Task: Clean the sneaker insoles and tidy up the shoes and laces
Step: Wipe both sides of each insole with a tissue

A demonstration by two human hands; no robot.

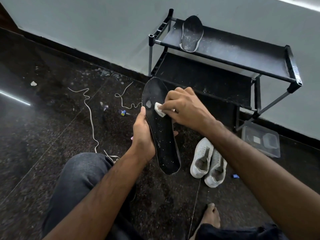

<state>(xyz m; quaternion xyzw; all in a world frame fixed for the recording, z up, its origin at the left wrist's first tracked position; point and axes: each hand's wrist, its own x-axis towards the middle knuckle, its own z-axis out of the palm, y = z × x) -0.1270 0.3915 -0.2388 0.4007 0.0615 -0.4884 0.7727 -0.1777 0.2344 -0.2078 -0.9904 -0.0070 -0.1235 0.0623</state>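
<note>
My left hand point(142, 134) grips a long black insole point(161, 134) by its left edge and holds it above the floor, toe end away from me. White specks dust its surface. My right hand point(186, 107) pinches a small white wipe point(160, 109) and presses it on the insole's upper half. A second black insole point(192, 33) lies on the top shelf of the black shoe rack point(242, 47). Two white sneakers point(208, 163) stand side by side on the floor under my right forearm. Loose white laces point(90, 111) trail over the dark floor to the left.
A clear plastic container point(260, 141) lies on the floor by the rack's right leg. Small scraps and a blue-yellow bit point(123, 113) litter the dark tiles. My bent knee point(81, 170) in dark jeans and my bare foot point(211, 215) are in the foreground. A grey wall runs behind.
</note>
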